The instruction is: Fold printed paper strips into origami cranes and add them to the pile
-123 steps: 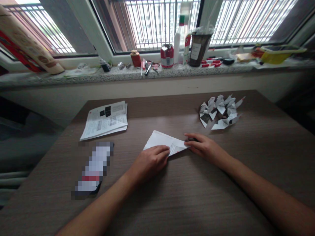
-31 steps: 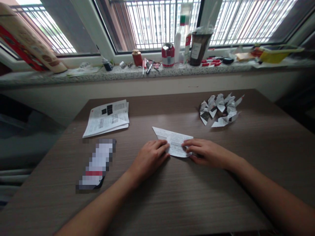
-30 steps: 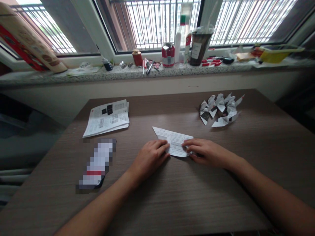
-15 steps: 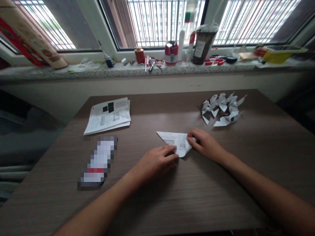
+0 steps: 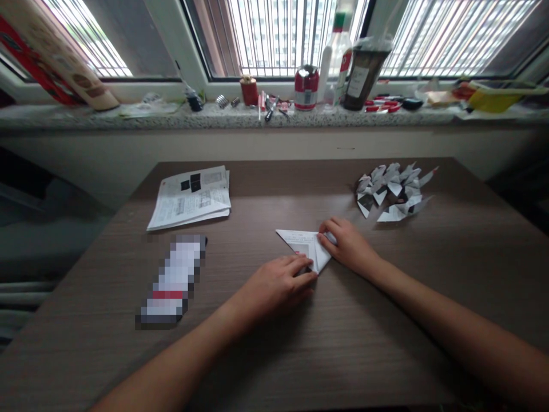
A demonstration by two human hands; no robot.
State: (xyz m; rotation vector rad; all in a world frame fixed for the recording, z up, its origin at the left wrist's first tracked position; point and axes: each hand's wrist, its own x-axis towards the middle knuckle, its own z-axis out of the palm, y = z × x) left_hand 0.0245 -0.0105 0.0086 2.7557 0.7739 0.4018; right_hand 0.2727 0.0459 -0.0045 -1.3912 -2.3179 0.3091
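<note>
Pressing paper (image 5: 297,235) under spread left hand (image 5: 278,280), pinching turned-in flap (image 5: 322,255) with right hand (image 5: 343,240); left corner (image 5: 283,233) seemingly unfolded.

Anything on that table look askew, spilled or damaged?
Nothing looks spilled or damaged. Only the paper stack at the far left looks askew: its sheets are out of line, lower ones poking past the top one's right edge. The folded paper under the left hand and right hand shows no visible tear.
</note>
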